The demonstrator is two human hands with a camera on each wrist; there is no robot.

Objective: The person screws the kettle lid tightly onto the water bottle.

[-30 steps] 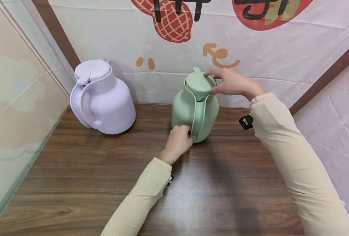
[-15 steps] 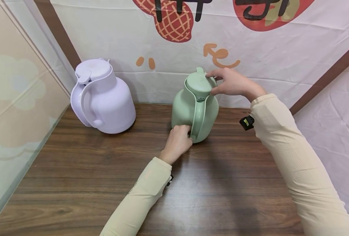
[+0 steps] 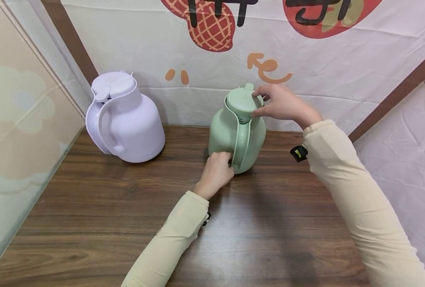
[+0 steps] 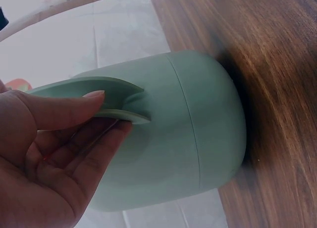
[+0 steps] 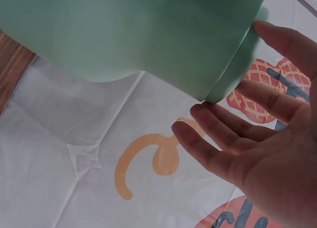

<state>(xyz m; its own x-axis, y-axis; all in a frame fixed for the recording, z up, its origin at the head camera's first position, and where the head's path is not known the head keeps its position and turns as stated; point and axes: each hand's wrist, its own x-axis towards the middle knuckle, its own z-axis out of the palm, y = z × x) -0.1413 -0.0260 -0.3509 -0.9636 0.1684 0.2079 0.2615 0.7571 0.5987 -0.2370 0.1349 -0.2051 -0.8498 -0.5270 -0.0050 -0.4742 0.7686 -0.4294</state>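
A pale green thermos jug (image 3: 221, 133) stands upright on the wooden table, its handle (image 3: 242, 141) facing me. Near the handle's lower end, my left hand (image 3: 216, 174) holds it; in the left wrist view, the thumb and fingers of that hand (image 4: 47, 144) pinch the handle's edge. At the top, my right hand (image 3: 282, 103) grips the right side of the round lid (image 3: 242, 101) between thumb and fingers. The lid's small tab (image 3: 249, 86) points away from me, slightly right. In the right wrist view, the fingertips meet the lid's rim (image 5: 235, 72).
To the left stands a lilac thermos jug (image 3: 137, 123) with its lid on. A white printed cloth (image 3: 198, 103) hangs right behind both jugs. Brown wooden table (image 3: 126, 223) extends toward me, with a patterned panel (image 3: 22, 131) along its left side.
The lid's tab has swung to the right as my right hand turns the lid clockwise, seen from above. That hand has shifted slightly toward me. My left hand and the jug's body stay put.
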